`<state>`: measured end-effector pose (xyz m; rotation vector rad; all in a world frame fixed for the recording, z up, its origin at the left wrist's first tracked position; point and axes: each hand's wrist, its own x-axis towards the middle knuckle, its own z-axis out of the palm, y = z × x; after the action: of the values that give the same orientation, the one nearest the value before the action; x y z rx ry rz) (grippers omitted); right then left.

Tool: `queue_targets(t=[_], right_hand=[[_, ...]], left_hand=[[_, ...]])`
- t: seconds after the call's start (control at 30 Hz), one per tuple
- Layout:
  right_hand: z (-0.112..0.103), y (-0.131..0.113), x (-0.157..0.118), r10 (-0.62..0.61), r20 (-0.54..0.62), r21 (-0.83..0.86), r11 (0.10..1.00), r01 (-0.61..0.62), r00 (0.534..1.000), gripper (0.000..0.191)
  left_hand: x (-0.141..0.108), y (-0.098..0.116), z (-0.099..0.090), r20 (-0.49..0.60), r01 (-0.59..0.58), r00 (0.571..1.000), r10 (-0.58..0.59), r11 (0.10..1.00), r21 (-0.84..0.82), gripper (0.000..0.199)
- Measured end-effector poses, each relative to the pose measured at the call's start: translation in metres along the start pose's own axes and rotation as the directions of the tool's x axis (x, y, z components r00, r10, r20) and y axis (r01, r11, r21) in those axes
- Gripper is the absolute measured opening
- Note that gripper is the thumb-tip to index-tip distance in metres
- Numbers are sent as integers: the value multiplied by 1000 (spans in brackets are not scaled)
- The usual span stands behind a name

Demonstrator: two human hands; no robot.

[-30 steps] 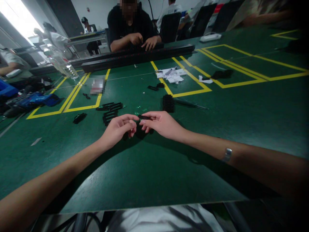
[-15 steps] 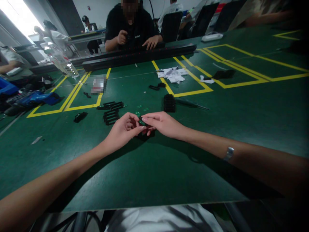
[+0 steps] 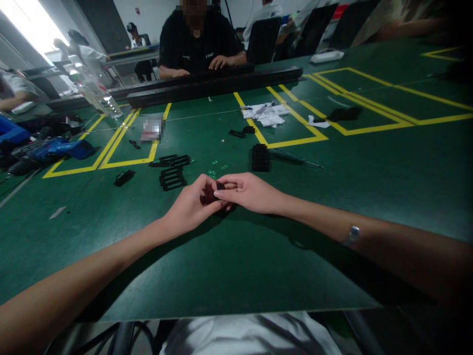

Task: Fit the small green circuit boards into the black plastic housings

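Note:
My left hand (image 3: pixel 192 203) and my right hand (image 3: pixel 249 192) meet over the green table (image 3: pixel 236 266), both with closed fingers around a small black part (image 3: pixel 220 186). Most of that part is hidden by the fingers. Just beyond the hands lie several small green pieces (image 3: pixel 214 170). To the left are black slotted frames (image 3: pixel 173 178) and a single black piece (image 3: pixel 124 177). A ribbed black block (image 3: pixel 260 158) rests beyond my right hand, with a screwdriver (image 3: pixel 293 159) beside it.
Long black rails (image 3: pixel 218 85) cross the far side, where a person (image 3: pixel 201 47) sits. Crumpled white paper (image 3: pixel 268 114) lies near yellow tape lines. Plastic bottles (image 3: pixel 109 106) and blue-black tools (image 3: pixel 70 149) are at the left.
The fingers have shifted around the small part, and its green face no longer shows. Across the table, the other person's raised hand has come down to the rail.

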<state>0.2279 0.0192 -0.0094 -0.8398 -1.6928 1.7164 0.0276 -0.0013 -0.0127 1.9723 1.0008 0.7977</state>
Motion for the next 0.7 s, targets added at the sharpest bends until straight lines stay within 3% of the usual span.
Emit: queue_targets(t=[0.27, 0.7], right_hand=[[0, 6, 0, -39, 17, -43, 998, 39, 999, 21], [1, 5, -2, -67, 7, -99, 993, 67, 998, 12]], left_hand=[[1, -3, 0, 50, 21, 999, -17, 996, -85, 21], [2, -3, -2, 44, -16, 999, 15, 1000, 10, 18]])
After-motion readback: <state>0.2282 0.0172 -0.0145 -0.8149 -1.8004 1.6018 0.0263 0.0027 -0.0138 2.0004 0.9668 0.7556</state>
